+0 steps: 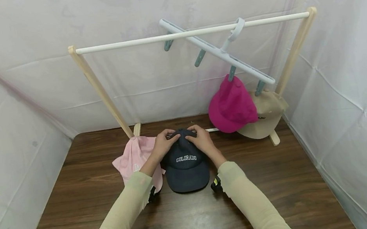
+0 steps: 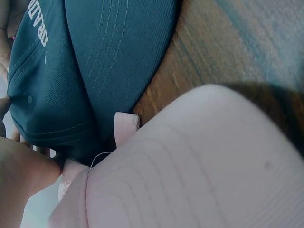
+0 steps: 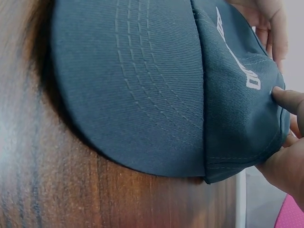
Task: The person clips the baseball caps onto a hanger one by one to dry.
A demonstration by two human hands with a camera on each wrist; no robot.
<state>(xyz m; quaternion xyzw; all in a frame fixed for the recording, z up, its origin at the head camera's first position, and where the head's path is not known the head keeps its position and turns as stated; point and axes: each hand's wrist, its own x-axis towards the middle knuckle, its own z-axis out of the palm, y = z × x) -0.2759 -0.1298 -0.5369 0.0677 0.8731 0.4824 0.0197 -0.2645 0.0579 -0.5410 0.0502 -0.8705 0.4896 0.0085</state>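
Observation:
A dark navy baseball cap with "COLORADO" on its front sits on the wooden table, brim toward me. My left hand pinches the left side of its crown near the top. On the opposite side, my right hand pinches the crown too, its thumb on the front fabric. The right wrist view shows that thumb pressing beside the lettering. A light pink cap lies against the left of the navy one, under my left forearm; its brim fills much of the left wrist view.
Behind, a wooden-legged rack with a white bar carries a white clip hanger, slanted. A magenta cap and a beige cap hang from its two right clips. Two grey clips to the left hold nothing. White cloth surrounds the table.

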